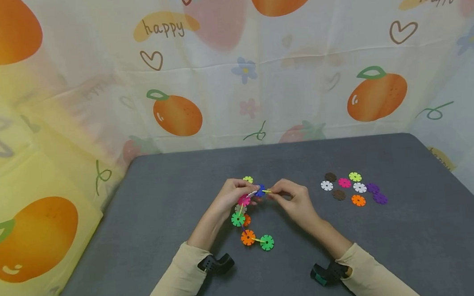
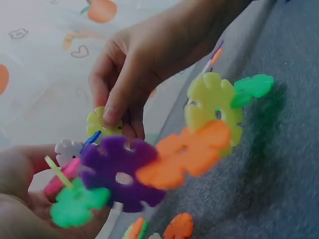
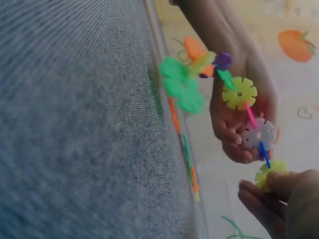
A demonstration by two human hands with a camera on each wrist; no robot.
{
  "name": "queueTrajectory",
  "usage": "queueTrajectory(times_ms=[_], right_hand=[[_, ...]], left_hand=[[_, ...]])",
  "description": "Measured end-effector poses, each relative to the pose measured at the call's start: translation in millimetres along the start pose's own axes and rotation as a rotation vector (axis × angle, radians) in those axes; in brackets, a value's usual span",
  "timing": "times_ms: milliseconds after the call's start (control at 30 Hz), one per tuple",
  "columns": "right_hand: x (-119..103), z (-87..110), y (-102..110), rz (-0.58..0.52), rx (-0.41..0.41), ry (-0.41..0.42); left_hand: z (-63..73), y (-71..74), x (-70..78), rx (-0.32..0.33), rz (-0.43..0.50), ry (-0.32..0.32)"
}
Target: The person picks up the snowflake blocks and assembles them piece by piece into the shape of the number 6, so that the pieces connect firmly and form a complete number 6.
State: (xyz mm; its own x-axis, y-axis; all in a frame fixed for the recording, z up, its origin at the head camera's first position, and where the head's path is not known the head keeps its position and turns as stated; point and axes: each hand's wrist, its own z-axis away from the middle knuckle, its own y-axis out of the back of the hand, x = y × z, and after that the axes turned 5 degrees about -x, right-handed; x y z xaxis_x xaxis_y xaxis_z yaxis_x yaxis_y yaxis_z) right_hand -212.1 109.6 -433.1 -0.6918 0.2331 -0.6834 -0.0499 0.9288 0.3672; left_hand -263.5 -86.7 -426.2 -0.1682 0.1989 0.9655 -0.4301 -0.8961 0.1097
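A chain of notched plastic snowflake discs hangs between my hands, its green end disc (image 1: 267,242) lowest in the head view. My left hand (image 1: 228,197) holds the chain near its upper end, fingers around the white disc (image 3: 258,134). A blue disc (image 1: 260,191) is slotted onto that white one. My right hand (image 1: 298,203) pinches a yellow disc (image 3: 269,174) between thumb and fingers; it meets the blue disc's edge. Below the left hand run a pink disc (image 1: 244,201), a purple disc (image 2: 122,174), an orange disc (image 2: 184,154) and further discs.
Several loose discs lie to the right on the grey table (image 1: 163,192), among them a pink disc (image 1: 344,183), an orange disc (image 1: 358,200) and a purple disc (image 1: 380,198). Another yellow disc (image 1: 247,179) lies behind the left hand. A fruit-printed cloth (image 1: 217,77) hangs behind the table.
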Motion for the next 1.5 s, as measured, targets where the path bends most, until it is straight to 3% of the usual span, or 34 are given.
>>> queueTrajectory(times_ms=[133, 200, 400, 567, 633, 767, 967, 1200, 1500], right_hand=[[16, 1.9, -4, 0.018, 0.016, -0.013], [22, 2.8, -6, 0.017, 0.002, -0.061], [25, 3.3, -7, -0.018, -0.086, -0.320], [24, 2.8, -10, 0.004, -0.143, -0.490], [22, 3.3, -13, 0.031, -0.204, -0.498], [20, 5.5, -23, 0.075, -0.345, -0.427], [13, 4.5, -41, 0.130, -0.439, -0.365], [7, 1.6, -53, 0.237, -0.481, -0.402], [7, 2.2, -56, 0.243, -0.432, -0.435]], left_hand=[[0.4, -0.1, 1.2, -0.016, 0.017, -0.018], [-0.3, 1.8, 0.2, -0.040, 0.047, -0.009], [-5.2, 14.1, -8.6, -0.119, 0.071, 0.019], [-7.4, 25.9, -15.2, -0.132, 0.056, 0.051], [-7.5, 29.7, -16.2, -0.133, 0.056, 0.064], [-8.5, 34.1, -18.1, -0.137, 0.072, 0.075], [-10.1, 36.4, -19.3, -0.122, 0.118, 0.071], [-10.6, 36.3, -18.1, -0.111, 0.104, 0.084], [-10.7, 33.9, -18.3, -0.115, 0.086, 0.073]])
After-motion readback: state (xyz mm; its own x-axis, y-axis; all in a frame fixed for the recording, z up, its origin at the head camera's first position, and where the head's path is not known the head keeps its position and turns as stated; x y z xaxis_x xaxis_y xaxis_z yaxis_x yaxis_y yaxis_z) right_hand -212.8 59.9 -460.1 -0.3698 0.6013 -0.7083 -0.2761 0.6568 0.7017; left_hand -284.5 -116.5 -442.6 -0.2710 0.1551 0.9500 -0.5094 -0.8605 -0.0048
